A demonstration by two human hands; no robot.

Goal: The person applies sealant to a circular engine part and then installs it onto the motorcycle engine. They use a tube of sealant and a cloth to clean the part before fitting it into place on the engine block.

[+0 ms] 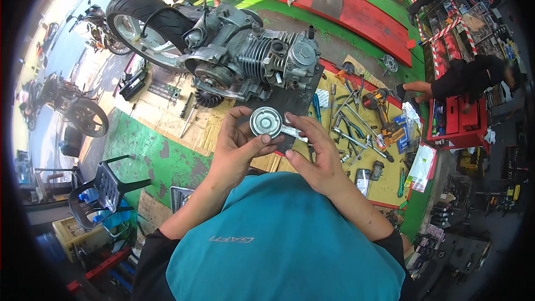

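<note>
A round silver metal part (266, 121) with concentric rings on its face is held up in front of my chest. My left hand (238, 142) grips it, thumb pressed on its lower rim and fingers behind. From its right side a short silver bar (293, 132) seems to stick out toward my right hand (317, 153). That hand is open, its fingers and thumb spread around the bar's end; whether they touch it I cannot tell. Just beyond lies a scooter engine (253, 58) with a finned cylinder, joined to a rear wheel (142, 30) with a black tyre.
Wrenches, pliers and a cordless impact driver (380, 108) crowd a yellow board (384, 181) at right. Flattened cardboard (161, 128) lies under the engine. A dark plastic chair (106, 192) stands left. Beyond are a red ramp (356, 14), parked motorcycles (67, 103) and a person bending by a red tool cabinet (462, 125).
</note>
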